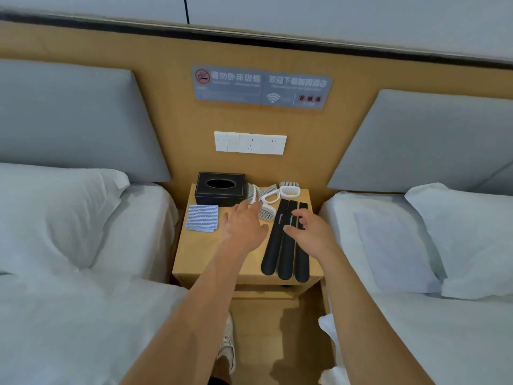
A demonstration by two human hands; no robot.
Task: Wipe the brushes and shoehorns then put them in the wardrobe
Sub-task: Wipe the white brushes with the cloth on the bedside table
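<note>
Three long black shoehorns (286,245) are laid side by side on the right of the light wood-grain desk (205,254), smooth matte finish, rounded near ends at the front edge; white "Shoehorn" lettering is printed on each. Right hand (308,232) is held over the right pair's far half, fingers loosely spread, nothing gripped; contact cannot be told. Left hand (244,226) is stretched open over desk centre, fingertips at the nearest brush (265,211), nothing held. Four white plastic brushes with loop handles and pale bristles are clustered just beyond the shoehorns. A folded blue-and-white zigzag-weave cloth (202,218) is left of the left hand. Behind it, a black leather-look tissue box (220,189) with oval slot. On the wall panel, a white socket strip (249,143) and a grey sign (262,87): no-smoking icon, Wi-Fi symbol, Chinese text, probably "请勿卧床吸烟", blurred.
</note>
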